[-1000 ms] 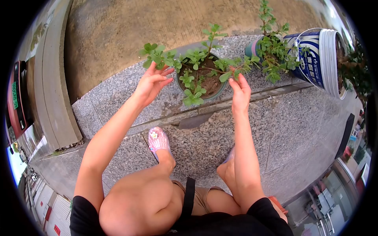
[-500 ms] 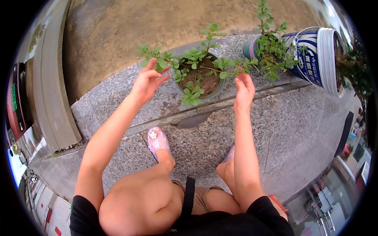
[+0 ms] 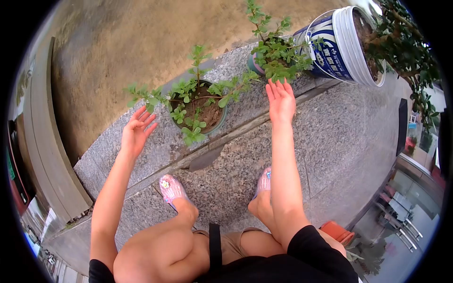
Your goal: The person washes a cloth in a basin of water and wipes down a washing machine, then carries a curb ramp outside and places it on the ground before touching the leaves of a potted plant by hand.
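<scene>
A green round pot point(image 3: 221, 123) holds brown soil and a leafy plant point(image 3: 193, 135) whose stems spread over its rim. My left hand point(image 3: 137, 132) is just below the tip of the left stem, its fingers apart and nothing in them. On the right, my right hand point(image 3: 281, 101) is palm up with fingers stretched out, at the lower leaves of a second leafy plant point(image 3: 281, 56). That plant grows in a smaller green and pink pot point(image 3: 255, 63). Whether the fingertips touch its leaves is hard to tell.
A blue and white bucket point(image 3: 331, 47) lies tilted at the upper right, with a dark-leaved plant point(image 3: 401, 40) beside it. The pots stand on a granite ledge point(image 3: 113, 146). An orange object point(image 3: 337, 233) is at the lower right.
The view has swung right, so the pots appear further left. My right hand has left the first plant's right stem and moved to the second plant. My left hand's fingers have spread below the left stem.
</scene>
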`<action>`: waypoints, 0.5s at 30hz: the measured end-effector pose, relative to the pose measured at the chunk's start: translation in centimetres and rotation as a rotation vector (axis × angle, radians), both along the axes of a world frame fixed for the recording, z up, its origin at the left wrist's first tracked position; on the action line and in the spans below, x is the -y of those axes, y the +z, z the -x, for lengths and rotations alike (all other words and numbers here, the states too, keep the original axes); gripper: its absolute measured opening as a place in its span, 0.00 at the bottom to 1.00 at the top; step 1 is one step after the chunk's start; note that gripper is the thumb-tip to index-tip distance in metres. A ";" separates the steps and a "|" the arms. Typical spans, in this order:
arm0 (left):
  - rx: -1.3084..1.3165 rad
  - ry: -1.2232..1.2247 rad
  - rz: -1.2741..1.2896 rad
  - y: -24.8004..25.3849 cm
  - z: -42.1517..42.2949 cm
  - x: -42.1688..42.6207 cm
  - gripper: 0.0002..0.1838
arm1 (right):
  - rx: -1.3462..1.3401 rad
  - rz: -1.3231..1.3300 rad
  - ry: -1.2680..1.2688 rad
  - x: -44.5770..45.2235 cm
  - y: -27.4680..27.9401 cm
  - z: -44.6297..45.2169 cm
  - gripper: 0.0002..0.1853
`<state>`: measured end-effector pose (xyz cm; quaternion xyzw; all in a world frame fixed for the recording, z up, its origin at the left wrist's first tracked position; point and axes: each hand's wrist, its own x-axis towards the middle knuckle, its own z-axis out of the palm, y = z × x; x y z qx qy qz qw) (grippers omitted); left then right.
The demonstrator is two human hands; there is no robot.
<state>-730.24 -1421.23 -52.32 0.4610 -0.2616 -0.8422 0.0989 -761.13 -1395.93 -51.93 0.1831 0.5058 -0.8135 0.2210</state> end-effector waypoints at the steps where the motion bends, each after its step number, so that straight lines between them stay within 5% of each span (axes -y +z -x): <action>1: -0.002 -0.006 0.009 0.0 0.0 0.0 0.33 | 0.045 -0.105 -0.101 0.3 -0.4 0.1 0.23; 2: 0.007 0.002 0.006 0.0 0.0 0.0 0.33 | 0.191 -0.061 -0.217 0.7 -0.4 0.2 0.23; 5: 0.031 0.014 0.004 -0.1 0.0 0.0 0.33 | 0.146 0.680 0.108 0.5 0.1 0.0 0.23; 6: 0.037 0.012 0.004 -0.2 -0.1 0.1 0.33 | 0.014 0.480 0.156 0.7 0.5 -0.2 0.22; 9: 0.033 0.008 0.003 -0.5 -0.8 0.2 0.32 | 0.255 0.229 -0.041 0.9 -1.3 0.6 0.20; 10: 0.024 0.007 0.003 -0.6 -1.0 0.3 0.32 | 0.410 0.244 -0.171 0.9 -2.2 0.9 0.18; 14: 0.053 0.023 -0.005 -0.6 -1.3 0.4 0.32 | 0.227 0.523 0.039 1.8 -0.8 0.1 0.22; 15: 0.053 0.023 -0.009 -0.6 -1.4 0.4 0.32 | 0.190 0.371 0.085 2.1 -0.5 0.0 0.21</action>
